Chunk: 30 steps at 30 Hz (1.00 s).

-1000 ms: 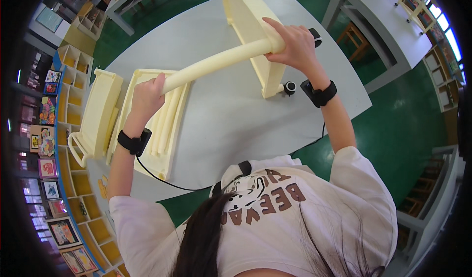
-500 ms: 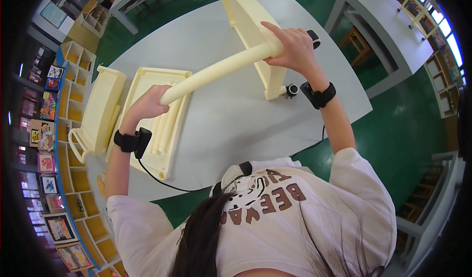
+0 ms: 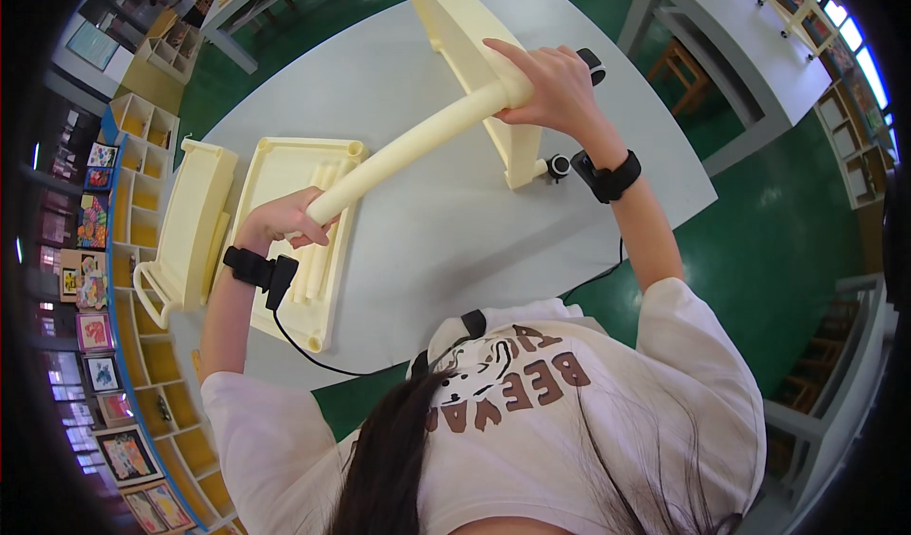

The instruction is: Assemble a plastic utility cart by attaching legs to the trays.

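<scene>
A long cream plastic tube slants up to the right, its far end seated at the corner of a cream shelf tray standing on its edge. A black-and-white caster sticks out from the tray's lower corner. My right hand is closed around the tube's far end where it meets the tray, thumb laid along the tray. At the tube's near, free end, my left hand grips with its fingers curled under it. Beneath that hand a second shelf tray lies flat, holding several loose tubes.
Left of the flat tray rests another cream tray with a curved handle. All of these are on a grey-white table. Cubby shelves line the left; another table stands at right. A person is far back left.
My left hand has turned and dropped slightly at the tube's near end, its fingers now showing below it. The tube's near end sits a little lower. My right hand keeps its hold.
</scene>
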Tool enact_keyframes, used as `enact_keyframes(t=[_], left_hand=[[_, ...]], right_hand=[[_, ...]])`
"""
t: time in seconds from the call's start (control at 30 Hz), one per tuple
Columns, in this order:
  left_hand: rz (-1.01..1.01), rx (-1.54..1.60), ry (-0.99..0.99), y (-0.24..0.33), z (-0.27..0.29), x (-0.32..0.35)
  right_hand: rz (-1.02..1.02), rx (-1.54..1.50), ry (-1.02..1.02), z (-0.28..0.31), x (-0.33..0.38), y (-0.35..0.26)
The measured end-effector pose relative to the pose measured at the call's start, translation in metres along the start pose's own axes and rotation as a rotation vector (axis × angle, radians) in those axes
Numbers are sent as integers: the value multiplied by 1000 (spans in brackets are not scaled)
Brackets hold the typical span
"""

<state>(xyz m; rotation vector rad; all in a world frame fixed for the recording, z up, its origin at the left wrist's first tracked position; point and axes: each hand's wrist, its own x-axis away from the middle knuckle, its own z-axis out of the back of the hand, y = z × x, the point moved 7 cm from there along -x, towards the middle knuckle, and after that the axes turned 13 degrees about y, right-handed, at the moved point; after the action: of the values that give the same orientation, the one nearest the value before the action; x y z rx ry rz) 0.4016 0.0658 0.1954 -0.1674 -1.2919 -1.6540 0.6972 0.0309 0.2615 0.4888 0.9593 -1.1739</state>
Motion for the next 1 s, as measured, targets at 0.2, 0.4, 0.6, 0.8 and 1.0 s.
enact_keyframes(t=[0.2,0.4,0.6,0.8,1.0], left_hand=[[32,189,-132,-18,-13,-6],[113,382,-263,-42,-28,-4],[166,262,-408,-95,-61,12],[160,415,84,-127,-60,-4],[259,248,236,-169,-64,-12]], right_hand=[[3,-4,-19,-1,-3,-1],[-23,24,-37,-3,-2,2],[-66,41,65,9,5,31],[-53,39,41,3,1,18],[-22,53,38,0,-3,8]])
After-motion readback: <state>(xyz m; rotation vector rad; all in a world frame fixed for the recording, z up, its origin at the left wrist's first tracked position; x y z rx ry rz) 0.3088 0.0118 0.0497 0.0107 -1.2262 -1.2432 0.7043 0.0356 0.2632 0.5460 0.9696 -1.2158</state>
